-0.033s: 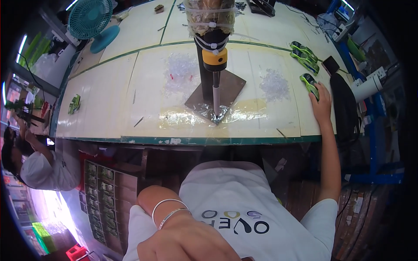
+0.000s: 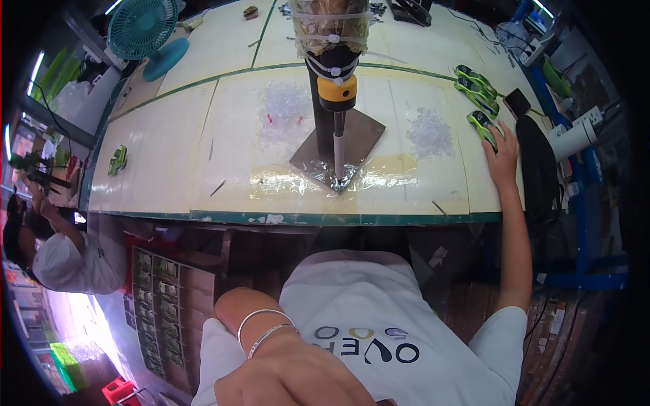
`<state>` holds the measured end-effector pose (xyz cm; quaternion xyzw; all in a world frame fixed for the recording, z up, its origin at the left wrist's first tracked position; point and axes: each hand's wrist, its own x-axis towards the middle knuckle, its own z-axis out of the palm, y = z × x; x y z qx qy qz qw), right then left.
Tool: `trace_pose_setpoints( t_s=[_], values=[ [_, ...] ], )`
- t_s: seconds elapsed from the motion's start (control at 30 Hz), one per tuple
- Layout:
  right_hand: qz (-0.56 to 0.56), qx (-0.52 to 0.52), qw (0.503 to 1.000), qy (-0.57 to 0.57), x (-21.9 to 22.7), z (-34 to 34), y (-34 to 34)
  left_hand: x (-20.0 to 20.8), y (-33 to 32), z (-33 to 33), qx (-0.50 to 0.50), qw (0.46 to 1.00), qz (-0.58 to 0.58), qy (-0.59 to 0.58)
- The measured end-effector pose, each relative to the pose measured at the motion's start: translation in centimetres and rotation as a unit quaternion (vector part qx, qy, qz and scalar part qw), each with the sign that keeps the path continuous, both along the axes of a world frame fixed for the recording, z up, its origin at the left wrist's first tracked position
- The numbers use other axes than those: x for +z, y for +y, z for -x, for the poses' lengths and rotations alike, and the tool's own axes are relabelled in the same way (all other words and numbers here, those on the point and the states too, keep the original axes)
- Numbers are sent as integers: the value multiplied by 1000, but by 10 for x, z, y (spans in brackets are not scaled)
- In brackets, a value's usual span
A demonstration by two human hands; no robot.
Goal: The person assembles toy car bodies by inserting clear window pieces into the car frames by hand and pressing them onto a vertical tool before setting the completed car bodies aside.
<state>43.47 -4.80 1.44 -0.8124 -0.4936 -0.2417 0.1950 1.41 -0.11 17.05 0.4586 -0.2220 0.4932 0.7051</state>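
Spread across the upper half: a wide cream worktable with green edging. Standing at its middle: a dark upright machine column with a yellow collar, planted on a grey square base plate, with crinkled silver foil under the tip. At the far left corner: a teal desk fan. Off to the left, below table level: another person in a white top, busy apart.

Either side of the column: two loose heaps of clear plastic bits. Near the right edge: a row of small green-and-black moulded pieces.

Right hand: stretched out to the table's right edge, fingers extended and laid over the nearest green-and-black piece, touching but not yet closed round it. Left hand: close under the camera, silver bangles at the wrist, back turned up; impossible to tell whether holding anything.

Judged as the reach-and-contact stage of a pick-up. Needed for a lift: fingers curled round the piece's sides, clear of its neighbours in the row.
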Motion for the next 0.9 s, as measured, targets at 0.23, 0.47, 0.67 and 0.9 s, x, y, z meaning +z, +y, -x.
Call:
trace_pose_setpoints(
  t_s=[0.23,0.47,0.67,0.9],
  values=[
    [31,25,997,-71,-7,-52,52,5,10,-3,34,995,-93,-13],
    [-10,8,999,52,-23,-73,105,-49,37,26,257,940,-138,176],
    [14,-8,992,121,-26,-80,89,-121,170,93,574,640,-123,496],
    [-49,34,976,208,-13,-15,35,-154,346,224,708,153,-207,657]
  ],
)
